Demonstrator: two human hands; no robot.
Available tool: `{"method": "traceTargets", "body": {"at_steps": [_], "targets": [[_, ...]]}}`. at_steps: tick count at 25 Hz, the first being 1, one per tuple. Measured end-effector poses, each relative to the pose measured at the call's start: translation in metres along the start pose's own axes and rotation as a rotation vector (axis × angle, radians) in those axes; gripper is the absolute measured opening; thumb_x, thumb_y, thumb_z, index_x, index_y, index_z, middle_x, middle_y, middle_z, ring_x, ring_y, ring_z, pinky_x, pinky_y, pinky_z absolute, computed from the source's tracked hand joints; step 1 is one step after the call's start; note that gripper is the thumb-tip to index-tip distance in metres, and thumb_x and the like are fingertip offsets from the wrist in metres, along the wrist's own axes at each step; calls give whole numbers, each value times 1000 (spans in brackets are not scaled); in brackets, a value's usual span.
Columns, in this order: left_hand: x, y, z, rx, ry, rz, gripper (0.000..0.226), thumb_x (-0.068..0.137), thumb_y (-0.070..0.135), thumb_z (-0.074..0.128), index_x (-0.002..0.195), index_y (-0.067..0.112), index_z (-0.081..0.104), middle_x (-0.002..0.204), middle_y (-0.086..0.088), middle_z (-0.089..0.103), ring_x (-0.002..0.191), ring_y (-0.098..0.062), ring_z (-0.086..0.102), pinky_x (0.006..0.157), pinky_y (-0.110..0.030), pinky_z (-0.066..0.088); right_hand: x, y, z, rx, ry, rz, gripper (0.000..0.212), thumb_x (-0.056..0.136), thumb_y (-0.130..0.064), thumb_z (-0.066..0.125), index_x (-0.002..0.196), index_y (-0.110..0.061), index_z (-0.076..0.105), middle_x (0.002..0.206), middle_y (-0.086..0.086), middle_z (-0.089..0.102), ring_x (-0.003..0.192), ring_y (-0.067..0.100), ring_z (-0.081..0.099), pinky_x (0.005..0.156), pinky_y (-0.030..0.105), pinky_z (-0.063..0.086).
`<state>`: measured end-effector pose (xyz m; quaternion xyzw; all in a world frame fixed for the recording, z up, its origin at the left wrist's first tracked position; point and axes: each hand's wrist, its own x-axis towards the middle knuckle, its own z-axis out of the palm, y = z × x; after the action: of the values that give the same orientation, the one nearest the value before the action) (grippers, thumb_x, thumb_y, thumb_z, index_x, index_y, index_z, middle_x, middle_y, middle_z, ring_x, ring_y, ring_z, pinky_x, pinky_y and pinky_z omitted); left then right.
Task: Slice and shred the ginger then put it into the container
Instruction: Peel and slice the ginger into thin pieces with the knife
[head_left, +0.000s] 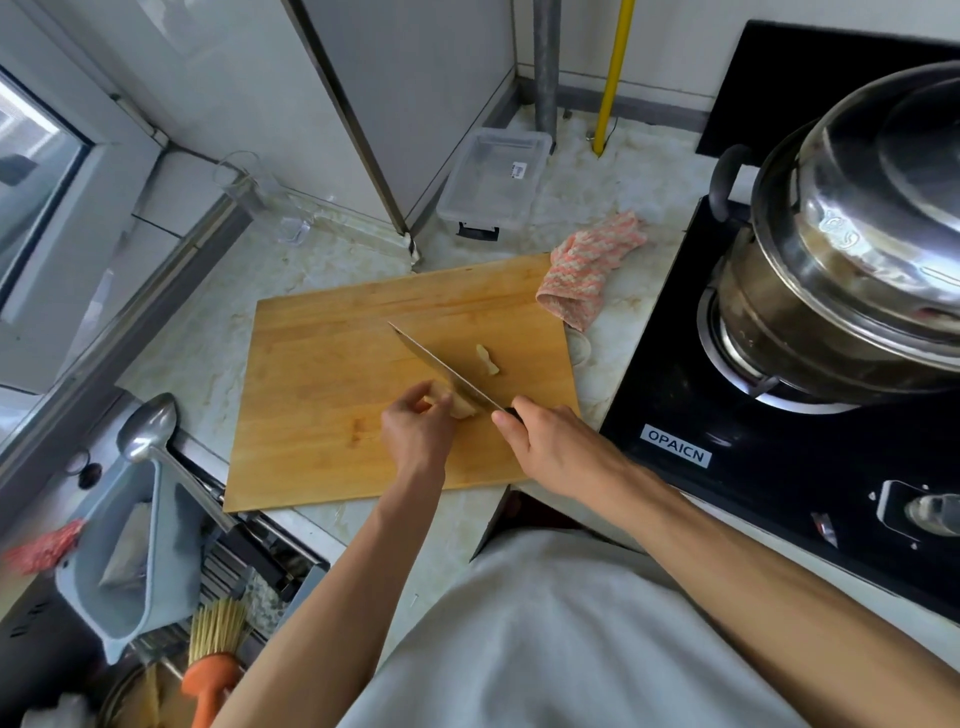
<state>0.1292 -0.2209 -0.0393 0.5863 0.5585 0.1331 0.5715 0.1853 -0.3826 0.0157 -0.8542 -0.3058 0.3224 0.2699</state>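
Observation:
A pale piece of ginger (461, 406) lies on the wooden cutting board (332, 374). My left hand (415, 426) pinches it with curled fingers from the left. My right hand (550, 441) grips the dark handle of a knife (441, 366), whose blade slants across the ginger with its tip pointing to the far left. A smaller cut-off piece of ginger (487, 359) rests on the board just right of the blade. A clear plastic container (493, 179) stands open at the back of the counter, beyond the board.
A pink checked cloth (587, 270) lies by the board's far right corner. A steel pot with lid (852, 260) sits on the black gas stove (727, 441) at right. At left are a sink area with a metal ladle (150, 431), a blue basket (130, 561) and a brush (215, 644).

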Motion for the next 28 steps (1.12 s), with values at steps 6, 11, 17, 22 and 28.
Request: {"method": "traceTargets", "body": {"at_steps": [6,11,17,22,28], "targets": [[-2,5,-6,95,-65,78,21,84,18,72,90,38,69,93,6,68,91,-25,70,86,-48,58,9,0,-11,79,62,-21,42,105,-51,31,73,-24,35,67,3,52,67,26,48,59,44,41],[-11,21,-23,281,-105,207,38,94,30,66,131,23,62,117,2,62,105,-20,63,94,-42,54,-3,9,-25,-47,127,-68,43,101,-58,38,85,-20,48,62,0,52,65,28,56,52,38,39],[-19,52,-47,336,84,724,24,89,4,58,106,16,71,106,2,63,96,-12,58,80,-11,42,-6,21,-32,-403,147,-135,52,98,-62,46,128,-23,59,103,7,72,93,32,69,73,40,53],[-13,63,-27,854,-483,988,38,79,-13,50,94,10,77,102,-7,69,93,-24,65,79,-28,49,-10,21,-26,-470,156,-261,63,96,-62,50,146,-24,50,126,2,68,107,32,67,81,38,52],[-6,95,-4,901,-424,848,62,80,-10,41,135,12,60,140,-7,58,121,-25,58,95,-18,45,-13,29,-24,-308,228,-139,48,94,-62,53,124,-27,64,101,6,73,92,31,69,73,40,54]]}}
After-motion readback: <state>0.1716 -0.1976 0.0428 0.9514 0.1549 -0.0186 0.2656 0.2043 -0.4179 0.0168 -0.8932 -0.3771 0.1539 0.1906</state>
